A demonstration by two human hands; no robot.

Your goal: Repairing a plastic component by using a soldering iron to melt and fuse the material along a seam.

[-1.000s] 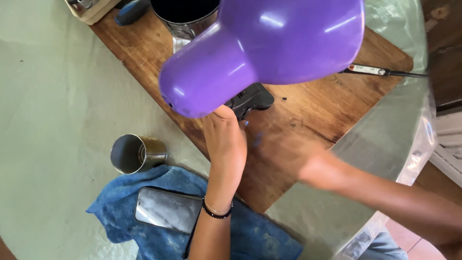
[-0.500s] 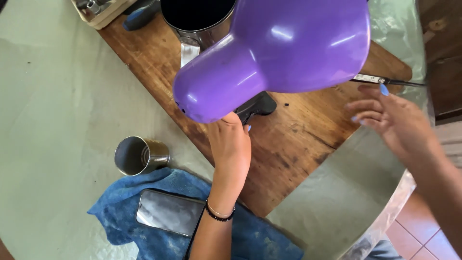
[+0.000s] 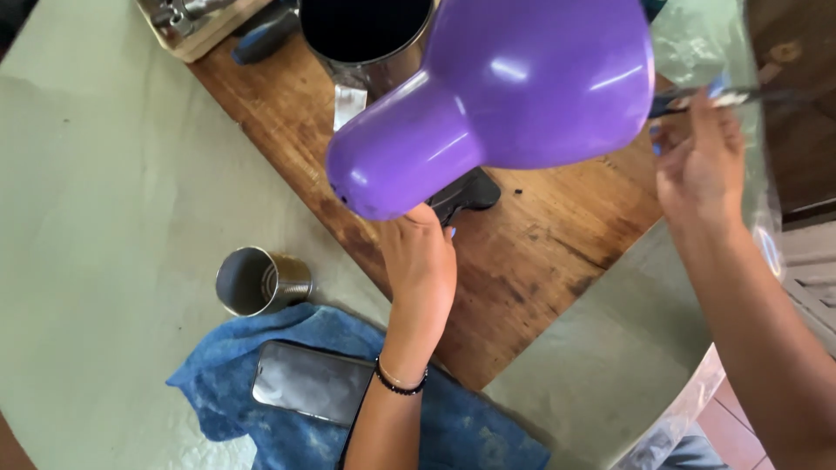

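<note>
Left hand (image 3: 418, 261) gripping black object (image 3: 466, 193), right hand (image 3: 697, 157) holding thin tool (image 3: 740, 96) lying left-right

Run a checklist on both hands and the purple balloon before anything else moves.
1. Left hand pinching the neck of the shiny purple balloon: ok.
2. Right hand gripping the thin dark-handled tool: ok.
3. Tool tip apart from the balloon: cannot tell, it is hidden behind the balloon.
4. Black object lying on the brown wooden board under the balloon: ok.
5. Dark smartphone flat on the blue cloth: ok.
</note>
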